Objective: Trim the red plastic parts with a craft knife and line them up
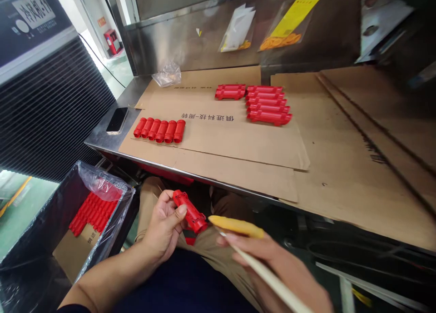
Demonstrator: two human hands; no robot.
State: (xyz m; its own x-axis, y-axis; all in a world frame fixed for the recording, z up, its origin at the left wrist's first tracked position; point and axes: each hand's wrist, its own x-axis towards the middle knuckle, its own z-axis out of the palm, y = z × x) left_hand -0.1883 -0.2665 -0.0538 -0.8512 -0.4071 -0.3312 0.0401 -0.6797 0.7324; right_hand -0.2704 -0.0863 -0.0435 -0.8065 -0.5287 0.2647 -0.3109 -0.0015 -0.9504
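Note:
My left hand (166,226) grips a red plastic tubular part (190,211) between thumb and fingers, above my lap. My right hand (269,254) is closed around a slim tool with a long cream handle (265,274). A yellow finger cot (236,224) covers that hand's index finger, which points at the lower end of the red part, a small gap apart. The tool's narrow tip shows just below the finger; its exact kind is unclear. On the bench, short red tubes (160,130) stand in a row at left, with longer red parts (269,105) stacked farther back.
Flat cardboard (218,140) covers the metal bench. A phone (117,120) lies at its left end, near a crumpled clear bag (168,74). Below left stands a plastic-lined bin (126,199) containing red parts. Bags with yellow finger cots (281,41) hang on the back panel.

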